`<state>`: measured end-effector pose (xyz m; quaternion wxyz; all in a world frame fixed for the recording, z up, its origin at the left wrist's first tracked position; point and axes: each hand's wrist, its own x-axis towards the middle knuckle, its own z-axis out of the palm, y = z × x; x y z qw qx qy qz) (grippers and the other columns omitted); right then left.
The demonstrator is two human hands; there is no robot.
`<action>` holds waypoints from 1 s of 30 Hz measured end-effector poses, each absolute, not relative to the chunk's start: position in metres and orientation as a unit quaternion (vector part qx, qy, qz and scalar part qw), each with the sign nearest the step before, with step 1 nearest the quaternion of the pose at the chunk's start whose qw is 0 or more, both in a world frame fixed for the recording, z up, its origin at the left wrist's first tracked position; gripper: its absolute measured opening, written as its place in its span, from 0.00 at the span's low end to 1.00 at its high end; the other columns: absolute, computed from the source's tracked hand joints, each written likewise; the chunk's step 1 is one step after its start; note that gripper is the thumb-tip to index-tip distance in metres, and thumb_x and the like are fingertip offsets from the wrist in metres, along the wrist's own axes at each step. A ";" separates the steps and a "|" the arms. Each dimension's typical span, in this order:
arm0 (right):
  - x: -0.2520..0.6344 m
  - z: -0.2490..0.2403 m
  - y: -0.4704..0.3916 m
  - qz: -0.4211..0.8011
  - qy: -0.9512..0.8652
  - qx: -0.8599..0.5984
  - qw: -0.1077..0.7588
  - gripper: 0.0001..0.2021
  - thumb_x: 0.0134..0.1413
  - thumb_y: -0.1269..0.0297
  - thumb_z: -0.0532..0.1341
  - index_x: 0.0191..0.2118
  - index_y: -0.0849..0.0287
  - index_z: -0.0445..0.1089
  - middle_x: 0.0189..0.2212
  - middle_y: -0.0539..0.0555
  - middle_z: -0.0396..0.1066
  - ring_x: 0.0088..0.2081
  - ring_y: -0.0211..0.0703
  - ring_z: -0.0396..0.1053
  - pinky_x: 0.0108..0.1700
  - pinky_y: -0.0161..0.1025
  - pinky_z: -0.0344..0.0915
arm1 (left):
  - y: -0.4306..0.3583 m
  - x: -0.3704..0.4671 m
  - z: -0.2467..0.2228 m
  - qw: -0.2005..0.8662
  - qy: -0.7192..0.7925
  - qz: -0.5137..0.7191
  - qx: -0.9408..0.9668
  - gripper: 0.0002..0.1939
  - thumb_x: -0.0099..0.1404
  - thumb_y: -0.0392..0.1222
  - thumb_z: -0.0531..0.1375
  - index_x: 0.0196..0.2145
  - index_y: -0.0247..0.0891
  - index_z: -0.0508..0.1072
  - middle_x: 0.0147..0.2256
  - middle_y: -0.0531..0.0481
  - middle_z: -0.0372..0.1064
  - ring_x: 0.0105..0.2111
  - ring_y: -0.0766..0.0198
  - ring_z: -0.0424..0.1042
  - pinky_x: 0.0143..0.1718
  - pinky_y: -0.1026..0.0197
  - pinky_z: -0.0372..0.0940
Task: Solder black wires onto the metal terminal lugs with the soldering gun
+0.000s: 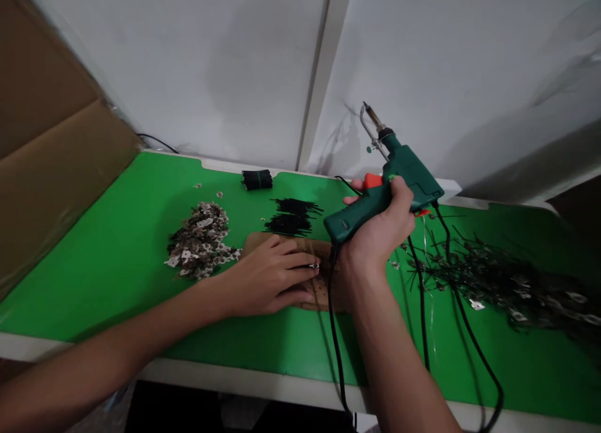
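My right hand (375, 233) is wrapped round the handle of a green soldering gun (413, 173), raised above the table. It has a red trigger, and its metal tip points up and left towards the wall. Palm down, my left hand (270, 273) rests on a brown wooden board (323, 292). Its fingertips hold a small metal tab (315, 266) against the board. Just behind the board lie loose short black wires (288, 223). A heap of small metal tabs (201, 242) sits left of the board.
A tied bundle of black wires (256, 179) lies near the back edge. On the right spreads a tangled pile of wires with metal tabs (507, 283). Black cables (474, 339) loop over the green tabletop (225, 351). A cardboard box (61, 151) stands at left, a wall behind.
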<state>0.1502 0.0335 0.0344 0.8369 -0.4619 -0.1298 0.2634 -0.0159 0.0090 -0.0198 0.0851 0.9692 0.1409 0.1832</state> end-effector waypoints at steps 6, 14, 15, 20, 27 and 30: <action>0.150 0.035 0.034 0.268 -0.128 -0.469 0.832 0.10 0.59 0.57 0.59 0.33 0.59 0.68 0.24 0.50 0.74 0.18 0.34 0.66 0.19 0.31 0.62 | 0.009 -0.015 -0.019 0.089 0.143 0.176 0.970 0.19 0.76 0.51 0.54 0.53 0.36 0.74 0.53 0.42 0.76 0.52 0.53 0.71 0.49 0.51 0.59; 0.151 0.035 0.033 0.275 -0.127 -0.463 0.833 0.10 0.58 0.58 0.59 0.34 0.60 0.68 0.24 0.51 0.75 0.18 0.35 0.66 0.19 0.31 0.61 | 0.008 -0.016 -0.019 0.094 0.147 0.172 0.970 0.22 0.76 0.52 0.53 0.56 0.34 0.73 0.53 0.41 0.76 0.51 0.53 0.71 0.50 0.51 0.59; 0.151 0.035 0.033 0.276 -0.126 -0.464 0.833 0.10 0.58 0.58 0.59 0.33 0.60 0.68 0.24 0.51 0.75 0.18 0.35 0.66 0.18 0.31 0.61 | 0.008 -0.016 -0.019 0.092 0.147 0.169 0.970 0.22 0.76 0.52 0.54 0.56 0.34 0.73 0.53 0.40 0.76 0.52 0.53 0.71 0.50 0.51 0.59; 0.151 0.034 0.034 0.272 -0.128 -0.464 0.833 0.11 0.58 0.57 0.60 0.34 0.60 0.68 0.26 0.51 0.75 0.19 0.35 0.67 0.19 0.31 0.62 | 0.008 -0.015 -0.019 0.091 0.147 0.175 0.969 0.22 0.77 0.53 0.53 0.55 0.33 0.73 0.53 0.40 0.76 0.53 0.53 0.71 0.50 0.51 0.58; 0.151 0.034 0.034 0.275 -0.127 -0.469 0.829 0.10 0.58 0.58 0.59 0.34 0.60 0.68 0.25 0.50 0.75 0.19 0.34 0.67 0.19 0.31 0.61 | 0.008 -0.016 -0.019 0.093 0.148 0.178 0.968 0.23 0.78 0.53 0.51 0.56 0.33 0.73 0.54 0.40 0.76 0.54 0.52 0.71 0.50 0.50 0.57; 0.151 0.034 0.034 0.276 -0.127 -0.470 0.829 0.09 0.59 0.58 0.58 0.33 0.58 0.68 0.24 0.49 0.74 0.19 0.34 0.67 0.19 0.30 0.62 | 0.008 -0.016 -0.019 0.092 0.146 0.181 0.968 0.23 0.77 0.53 0.51 0.56 0.33 0.73 0.54 0.39 0.76 0.54 0.52 0.71 0.50 0.50 0.58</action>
